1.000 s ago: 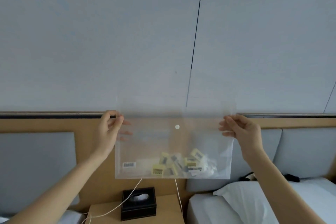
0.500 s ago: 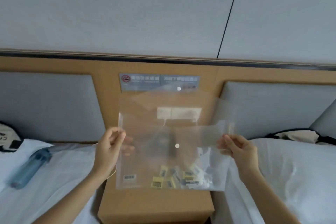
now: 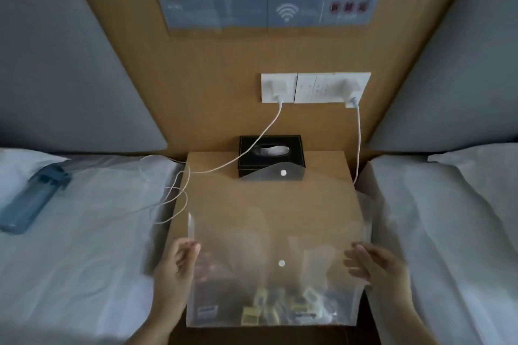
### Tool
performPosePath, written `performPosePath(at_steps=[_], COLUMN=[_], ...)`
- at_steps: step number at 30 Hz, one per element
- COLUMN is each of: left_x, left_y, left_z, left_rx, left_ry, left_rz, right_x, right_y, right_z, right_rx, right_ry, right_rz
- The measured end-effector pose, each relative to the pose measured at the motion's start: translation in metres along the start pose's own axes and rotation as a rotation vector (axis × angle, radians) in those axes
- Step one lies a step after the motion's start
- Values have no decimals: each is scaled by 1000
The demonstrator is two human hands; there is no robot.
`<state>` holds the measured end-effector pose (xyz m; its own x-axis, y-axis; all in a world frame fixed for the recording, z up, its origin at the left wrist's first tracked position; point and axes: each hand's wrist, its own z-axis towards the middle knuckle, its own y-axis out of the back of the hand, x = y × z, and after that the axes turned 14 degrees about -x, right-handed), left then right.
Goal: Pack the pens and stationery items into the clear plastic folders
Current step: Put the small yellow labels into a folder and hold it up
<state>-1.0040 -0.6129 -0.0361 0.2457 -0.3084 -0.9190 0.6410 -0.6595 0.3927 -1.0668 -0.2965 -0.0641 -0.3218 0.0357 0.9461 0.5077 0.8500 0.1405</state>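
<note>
- the folder [image 3: 276,255] hangs upright over the nightstand [image 3: 266,199], between two beds, held by its side edges.
- its flap [image 3: 273,173] stands open and reaches up in front of the tissue box [image 3: 270,155]; one snap stud [image 3: 283,172] sits on the flap tip, the other on the front wall, well apart.
- small yellow-labelled items [image 3: 280,311] lie heaped at the bottom of the folder, a little right of centre. no pens can be made out inside; the contents are blurred.
- left hand [image 3: 175,274] pinches the left edge, thumb in front and fingers dimly visible behind the plastic.
- right hand [image 3: 375,269] is at the right edge with fingers reaching across the front wall; it is blurred, so i cannot tell whether it grips or merely touches.
- the step looks like closing up, or setting the folder down to add more.
- to do it well: keep the mouth up so the heap stays at the bottom, lay the folder flat on the nightstand, fold the flap down square and press the studs together with a fingertip.
- keep clear of the two cables [image 3: 252,148] trailing across the nightstand's left side.
</note>
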Motion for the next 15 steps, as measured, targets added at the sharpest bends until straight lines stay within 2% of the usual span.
performPosePath(at_steps=[4, 10, 15], left_x=[45, 60, 74], left_y=[-29, -70, -102], left_z=[13, 42, 77], left_rx=[27, 85, 93], left_ry=[83, 80, 13], left_rz=[-4, -13, 96], right_x=[-33, -51, -59], right_y=[-13, -36, -55], right_z=[28, 64, 91], right_rx=[11, 53, 93], right_ry=[-16, 42, 37], right_rz=[-52, -79, -121])
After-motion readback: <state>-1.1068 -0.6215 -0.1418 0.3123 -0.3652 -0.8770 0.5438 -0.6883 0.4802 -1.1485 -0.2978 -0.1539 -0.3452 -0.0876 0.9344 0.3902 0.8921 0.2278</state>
